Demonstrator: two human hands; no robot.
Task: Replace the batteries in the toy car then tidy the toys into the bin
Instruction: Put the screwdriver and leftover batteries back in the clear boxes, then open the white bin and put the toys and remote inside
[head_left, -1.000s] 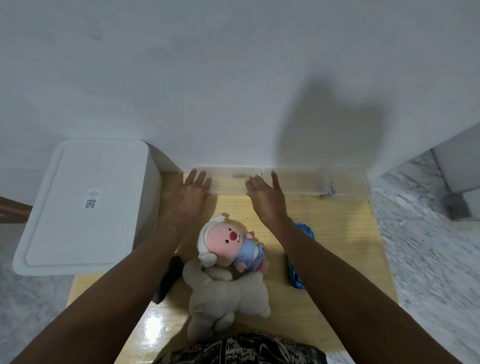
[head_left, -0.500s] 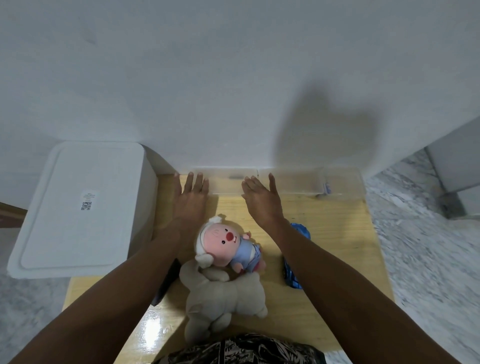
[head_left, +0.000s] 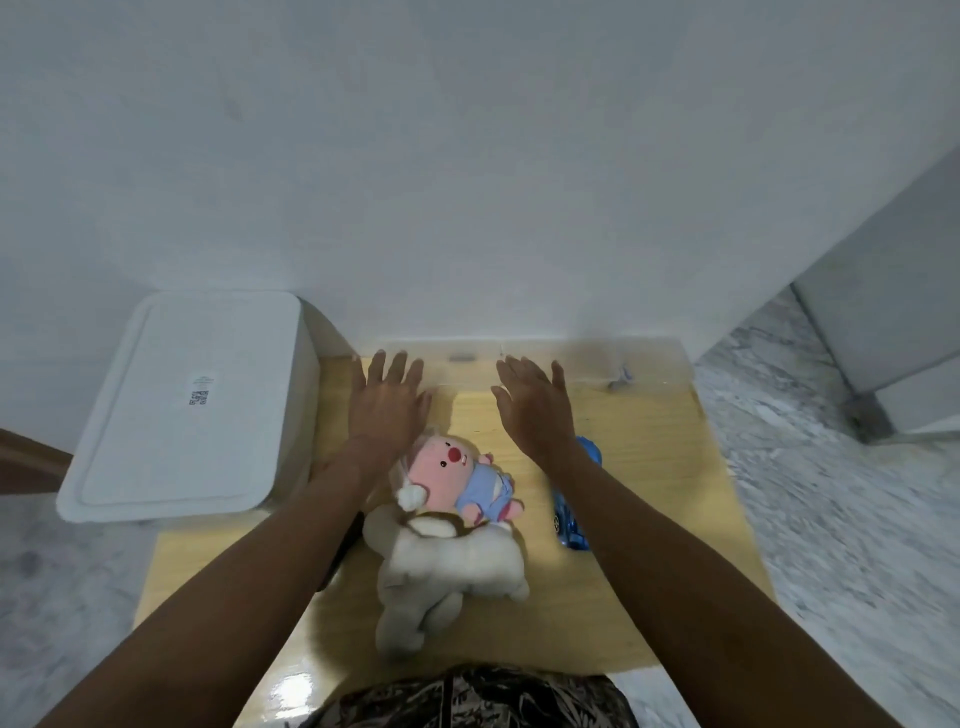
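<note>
A blue toy car (head_left: 569, 519) lies on the wooden table (head_left: 649, 493), partly hidden under my right forearm. Beside it, a pink plush in blue clothes (head_left: 457, 475) rests against a beige plush animal (head_left: 447, 566). My left hand (head_left: 387, 405) and my right hand (head_left: 535, 402) hover flat with straight fingers over the table's far part, holding nothing. Their fingertips reach a clear plastic box (head_left: 592, 364) that stands against the wall. A dark object (head_left: 343, 551) is mostly hidden under my left forearm.
A white lidded bin (head_left: 182, 410) stands to the left of the table, its lid closed. A white wall rises right behind the table. Marble floor lies on both sides, with a grey cabinet (head_left: 893, 332) at the right.
Both hands stay open and have spread slightly apart near the clear box. The camera view has tilted a little; the toys have not moved.
</note>
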